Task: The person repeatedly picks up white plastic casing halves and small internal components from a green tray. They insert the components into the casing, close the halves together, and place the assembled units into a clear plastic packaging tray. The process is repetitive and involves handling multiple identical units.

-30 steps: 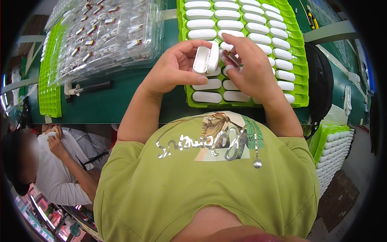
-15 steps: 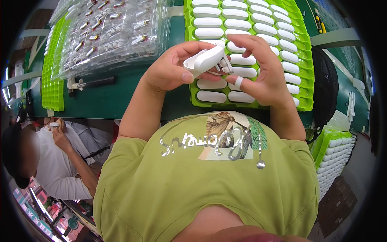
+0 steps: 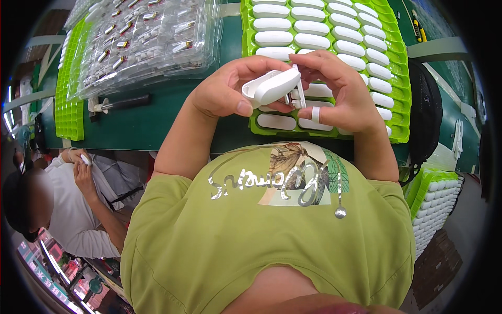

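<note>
My left hand is closed around a white rounded plastic case, which looks like an earbud charging case with its lid swung apart. From the case's right side sticks out a white inner piece with small parts on it. The thumb and fingers of my right hand close on the edges of that piece; a white band circles one finger. Both hands are raised above the near edge of a lime-green tray, where white oval cases lie in rows.
Left of the tray, clear plastic trays hold small parts. A black-handled hammer lies on the green table. A black bag hangs at the right, above stacked trays. A co-worker in white sits at the left.
My right hand has moved left and its spread fingers have closed on the inner piece. My left hand still grips the case, now turned slightly. The co-worker's hands have shifted.
</note>
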Demonstrator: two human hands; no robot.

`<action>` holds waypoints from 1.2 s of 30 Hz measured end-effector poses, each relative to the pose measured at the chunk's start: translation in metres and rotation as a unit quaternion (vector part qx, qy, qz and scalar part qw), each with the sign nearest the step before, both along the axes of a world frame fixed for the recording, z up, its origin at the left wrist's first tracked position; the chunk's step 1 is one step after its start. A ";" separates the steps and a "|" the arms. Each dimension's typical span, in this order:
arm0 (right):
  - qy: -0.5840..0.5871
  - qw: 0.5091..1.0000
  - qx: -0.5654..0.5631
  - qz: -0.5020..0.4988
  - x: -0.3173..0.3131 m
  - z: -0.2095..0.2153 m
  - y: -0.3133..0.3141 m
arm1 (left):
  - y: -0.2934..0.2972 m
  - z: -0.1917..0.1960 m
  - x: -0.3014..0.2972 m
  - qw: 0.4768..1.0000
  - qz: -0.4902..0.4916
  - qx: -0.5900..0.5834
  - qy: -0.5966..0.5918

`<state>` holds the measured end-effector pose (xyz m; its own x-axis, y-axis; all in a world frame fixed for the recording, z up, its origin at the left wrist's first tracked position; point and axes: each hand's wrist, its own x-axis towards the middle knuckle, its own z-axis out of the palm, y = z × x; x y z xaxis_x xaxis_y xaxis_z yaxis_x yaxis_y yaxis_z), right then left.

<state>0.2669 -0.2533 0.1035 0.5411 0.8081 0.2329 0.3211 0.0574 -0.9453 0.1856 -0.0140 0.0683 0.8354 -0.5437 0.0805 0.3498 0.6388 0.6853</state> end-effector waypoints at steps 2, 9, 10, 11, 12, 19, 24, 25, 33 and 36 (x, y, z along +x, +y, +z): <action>-0.077 0.996 -0.011 -0.048 0.004 0.001 -0.002 | -0.001 0.000 0.001 0.999 0.026 0.020 -0.020; -0.063 0.984 0.105 -0.127 0.014 0.004 -0.009 | -0.012 0.013 0.000 0.848 0.263 0.420 -0.189; -0.071 0.985 0.106 -0.116 0.010 0.005 -0.005 | -0.016 0.012 0.000 0.846 0.277 0.416 -0.184; -0.078 0.985 0.107 -0.106 0.006 0.005 -0.001 | -0.020 0.011 -0.002 0.845 0.291 0.412 -0.179; -0.107 0.985 0.082 -0.108 0.004 0.005 0.003 | -0.022 0.010 -0.003 0.843 0.304 0.409 -0.174; -0.265 0.958 -0.017 -0.104 0.002 0.007 0.005 | -0.021 0.006 0.000 0.771 0.324 0.471 -0.280; -0.261 0.960 -0.022 -0.100 0.003 0.006 0.004 | -0.023 0.009 0.000 0.769 0.329 0.460 -0.298; -0.254 0.962 -0.016 -0.102 0.003 0.004 0.004 | -0.023 0.009 -0.001 0.774 0.324 0.461 -0.289; -0.295 0.951 -0.037 -0.082 0.005 0.011 0.001 | -0.028 0.005 -0.004 0.793 0.315 0.447 -0.269; -0.294 0.951 -0.052 -0.081 0.004 0.012 0.000 | -0.026 0.004 -0.005 0.776 0.283 0.480 -0.297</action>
<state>0.2712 -0.2536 0.1156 0.4612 0.7608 0.4567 0.7925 -0.1217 -0.5976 0.1808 -0.0396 0.0718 0.9327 -0.1514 0.3272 -0.3597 -0.3292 0.8731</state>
